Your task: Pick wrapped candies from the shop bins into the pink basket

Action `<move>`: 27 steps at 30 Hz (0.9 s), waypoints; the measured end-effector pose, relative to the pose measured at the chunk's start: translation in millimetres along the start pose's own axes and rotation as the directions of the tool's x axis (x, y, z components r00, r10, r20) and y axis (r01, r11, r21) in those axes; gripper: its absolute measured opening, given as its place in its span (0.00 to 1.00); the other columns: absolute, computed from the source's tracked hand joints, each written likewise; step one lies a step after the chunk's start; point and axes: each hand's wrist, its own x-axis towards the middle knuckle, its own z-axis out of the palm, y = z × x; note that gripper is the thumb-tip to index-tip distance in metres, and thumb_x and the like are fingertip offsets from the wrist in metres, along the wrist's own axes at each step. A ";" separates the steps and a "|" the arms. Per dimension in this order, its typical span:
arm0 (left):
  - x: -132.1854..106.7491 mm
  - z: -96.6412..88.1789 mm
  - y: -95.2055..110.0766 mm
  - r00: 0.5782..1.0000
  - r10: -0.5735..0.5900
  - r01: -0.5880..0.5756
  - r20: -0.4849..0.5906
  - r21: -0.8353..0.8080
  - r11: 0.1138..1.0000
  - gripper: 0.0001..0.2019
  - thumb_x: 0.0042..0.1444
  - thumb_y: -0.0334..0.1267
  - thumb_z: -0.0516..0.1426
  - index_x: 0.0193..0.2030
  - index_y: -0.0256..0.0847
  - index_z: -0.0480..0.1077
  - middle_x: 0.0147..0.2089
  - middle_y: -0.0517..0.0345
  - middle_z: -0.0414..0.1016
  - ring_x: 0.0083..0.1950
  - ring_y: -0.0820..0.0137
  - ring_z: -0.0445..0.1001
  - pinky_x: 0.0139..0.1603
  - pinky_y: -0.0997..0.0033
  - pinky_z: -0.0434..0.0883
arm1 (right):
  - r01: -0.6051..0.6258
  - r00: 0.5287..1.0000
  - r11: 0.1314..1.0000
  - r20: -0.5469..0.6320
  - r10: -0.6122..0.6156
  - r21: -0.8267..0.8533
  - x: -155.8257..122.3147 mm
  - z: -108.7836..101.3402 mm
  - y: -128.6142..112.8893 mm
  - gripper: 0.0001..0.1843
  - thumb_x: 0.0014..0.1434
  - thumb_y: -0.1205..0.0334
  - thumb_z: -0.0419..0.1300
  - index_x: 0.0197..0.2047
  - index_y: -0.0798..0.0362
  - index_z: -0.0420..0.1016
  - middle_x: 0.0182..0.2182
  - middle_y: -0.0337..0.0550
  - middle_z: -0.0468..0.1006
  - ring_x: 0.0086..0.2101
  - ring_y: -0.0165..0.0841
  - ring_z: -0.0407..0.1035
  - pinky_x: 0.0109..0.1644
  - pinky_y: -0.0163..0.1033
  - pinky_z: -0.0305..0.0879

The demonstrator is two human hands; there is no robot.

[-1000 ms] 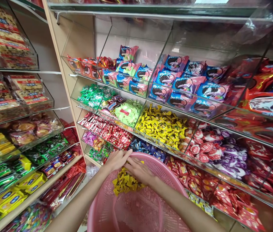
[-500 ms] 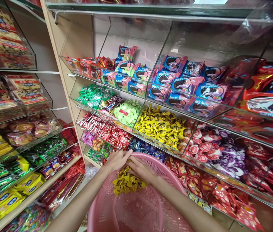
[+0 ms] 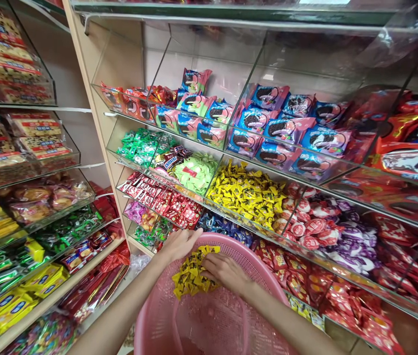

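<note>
A pink plastic basket (image 3: 268,286) with a perforated wall stands in front of the shelves. A pile of yellow-wrapped candies (image 3: 190,276) lies inside it against the far wall. At the far left of its rim is my left hand (image 3: 179,245), closed over the edge, with part of the fingers hidden. My right hand (image 3: 227,271) is inside the basket at the right side of the pile, its fingers curled onto the candies. Beyond the basket, a clear bin holds more yellow candies (image 3: 246,195) in the same kind of wrapper.
Clear shelf bins hold blue-and-pink cookie packs (image 3: 286,128), green-wrapped candies (image 3: 138,146), red packets (image 3: 171,204) and purple-and-white candies (image 3: 357,241). To the left, another shelf unit carries yellow packs (image 3: 16,305) and cookie packs (image 3: 42,133). A wooden upright (image 3: 94,108) separates the units.
My right hand has moved away from my left hand and the far rim, down and right onto the candies in the basket. My left hand has stayed at the rim.
</note>
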 end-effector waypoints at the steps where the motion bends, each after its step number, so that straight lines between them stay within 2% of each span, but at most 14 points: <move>1: 0.3 -0.2 0.5 1.000 0.006 -0.006 0.000 -0.001 1.000 0.38 0.54 0.62 0.29 0.38 0.42 0.74 0.37 0.46 0.78 0.44 0.54 0.74 0.38 0.65 0.64 | 0.010 1.000 1.000 0.005 -0.010 -0.006 0.5 0.0 -0.1 0.10 0.63 0.57 0.48 0.37 0.52 0.67 0.33 0.41 0.72 0.33 0.32 0.67 0.37 0.37 0.63; 12: -0.1 -2.0 0.1 1.000 0.002 -0.001 0.012 -0.014 1.000 0.37 0.54 0.62 0.31 0.41 0.43 0.74 0.40 0.47 0.77 0.46 0.56 0.73 0.40 0.67 0.64 | 0.022 0.998 0.998 0.052 -0.019 -0.053 7.8 6.2 1.1 0.10 0.61 0.57 0.51 0.40 0.53 0.67 0.40 0.42 0.71 0.39 0.33 0.68 0.41 0.39 0.63; 21: -0.5 -1.8 -1.3 1.000 -0.009 0.009 0.011 0.000 1.000 0.37 0.54 0.62 0.30 0.38 0.43 0.74 0.37 0.47 0.78 0.45 0.55 0.74 0.38 0.66 0.64 | 0.014 1.000 0.998 0.011 -0.014 -0.058 7.5 9.1 1.2 0.11 0.61 0.56 0.51 0.42 0.53 0.67 0.41 0.43 0.70 0.39 0.34 0.67 0.41 0.40 0.64; 24: -0.1 -1.5 -1.0 1.000 -0.018 0.018 0.006 0.002 1.000 0.38 0.54 0.62 0.30 0.36 0.42 0.74 0.36 0.46 0.78 0.44 0.56 0.74 0.38 0.67 0.64 | 0.021 0.999 0.997 -0.044 -0.025 -0.079 9.3 -3.9 2.2 0.15 0.62 0.52 0.49 0.44 0.53 0.67 0.42 0.46 0.71 0.39 0.35 0.67 0.41 0.41 0.64; 27: 0.4 -1.6 -0.5 1.000 -0.023 0.023 0.016 -0.002 1.000 0.38 0.54 0.63 0.30 0.39 0.43 0.74 0.36 0.48 0.78 0.44 0.57 0.74 0.38 0.67 0.64 | 0.012 0.985 0.997 -0.168 -0.024 -0.076 15.6 -36.5 9.5 0.17 0.62 0.52 0.47 0.46 0.53 0.66 0.44 0.48 0.71 0.41 0.36 0.67 0.44 0.42 0.63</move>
